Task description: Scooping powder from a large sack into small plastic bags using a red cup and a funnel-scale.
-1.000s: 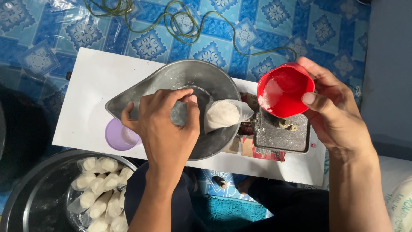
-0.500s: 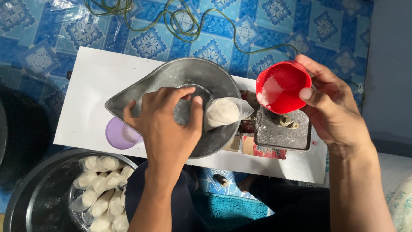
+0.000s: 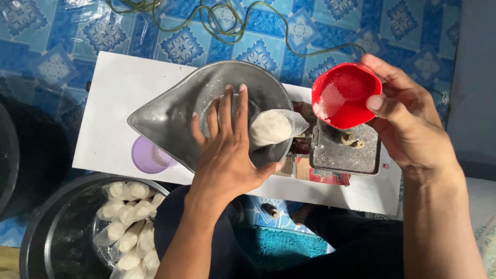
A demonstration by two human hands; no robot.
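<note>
**Flour on the scale, scoop held aside**

Blue patterned floor covering point(image 3: 67, 31) runs under everything, with a green cord point(image 3: 222, 23) looped across its top edge. On it lies a white board point(image 3: 111, 103), and on that board stands your weighing scale: a grey metal pan point(image 3: 170, 116) with a pouring spout pointing left, and to its right the scale's dark speckled platform point(image 3: 343, 155).

Your left hand point(image 3: 227, 155) lies flat and open over the pan, fingers spread and pointing away from you, gripping nothing. Its thumb side is just beside a small clear plastic bag of white flour point(image 3: 271, 126), which rests on the right part of the pan. Whether the hand actually touches the bag cannot be told.

Your right hand point(image 3: 408, 124) grasps a red plastic scoop point(image 3: 345, 95), thumb on its near rim and fingers wrapped behind it. The scoop is tilted toward you, above the platform and just right of the bag, with a dusting of white powder inside.

A lilac lid point(image 3: 147, 155) peeks out from under the pan's left edge. At lower left, a round dark metal basin point(image 3: 51, 237) holds a heap of filled bags point(image 3: 129, 222) like the one on the pan.
</note>
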